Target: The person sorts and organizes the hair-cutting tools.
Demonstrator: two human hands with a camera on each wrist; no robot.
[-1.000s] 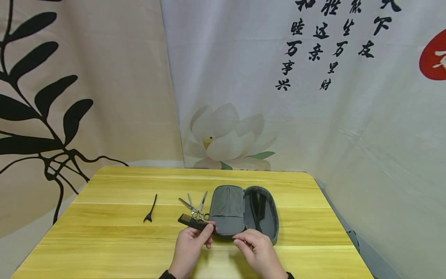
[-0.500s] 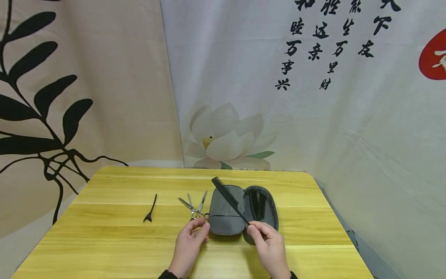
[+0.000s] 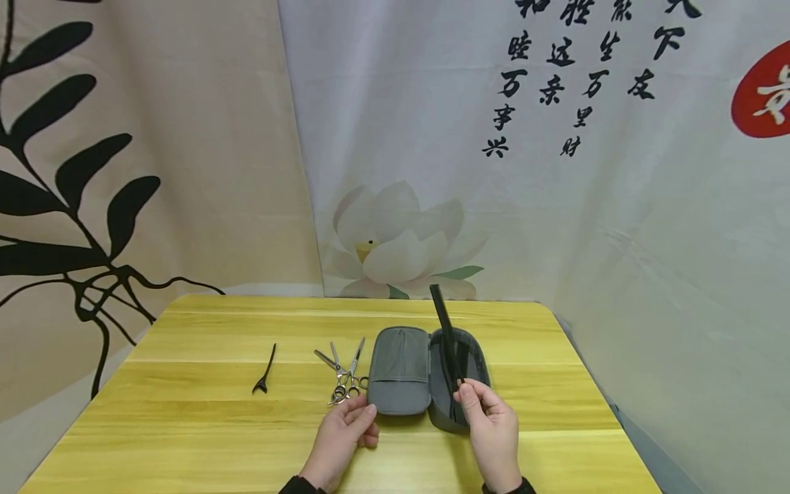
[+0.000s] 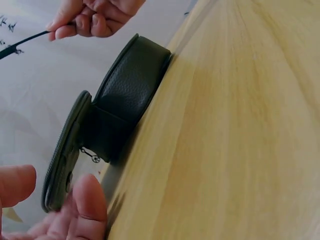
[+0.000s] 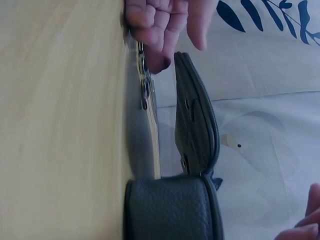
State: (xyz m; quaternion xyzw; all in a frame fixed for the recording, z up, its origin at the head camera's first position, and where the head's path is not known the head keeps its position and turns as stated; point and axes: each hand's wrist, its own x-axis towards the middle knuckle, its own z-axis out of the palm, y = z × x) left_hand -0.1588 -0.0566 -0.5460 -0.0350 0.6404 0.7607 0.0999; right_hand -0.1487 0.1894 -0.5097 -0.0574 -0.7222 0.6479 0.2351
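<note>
My right hand (image 3: pixel 496 432) pinches the thin tail of a black rat-tail comb (image 3: pixel 442 315), which stands up steeply over the right half of an unzipped dark grey case (image 3: pixel 400 398). In the left wrist view the tail (image 4: pixel 34 39) runs out from between thumb and fingers. Long dark items are tucked in that right half; their kind is unclear. Beside the lower left corner of the case's flap (image 5: pixel 192 120), my left hand (image 3: pixel 344 436) has relaxed fingers and holds nothing. Whether it touches the flap I cannot tell.
Two pairs of silver scissors (image 3: pixel 345 377) lie with spread blades left of the case, just beyond my left hand. Farther left is a small black forked-end tool (image 3: pixel 264 374). A printed cloth (image 3: pixel 401 137) hangs behind the wooden table (image 3: pixel 185 425).
The comb has left my left hand and is now in my right hand alone. It has swung upright and moved right, over the case's right half.
</note>
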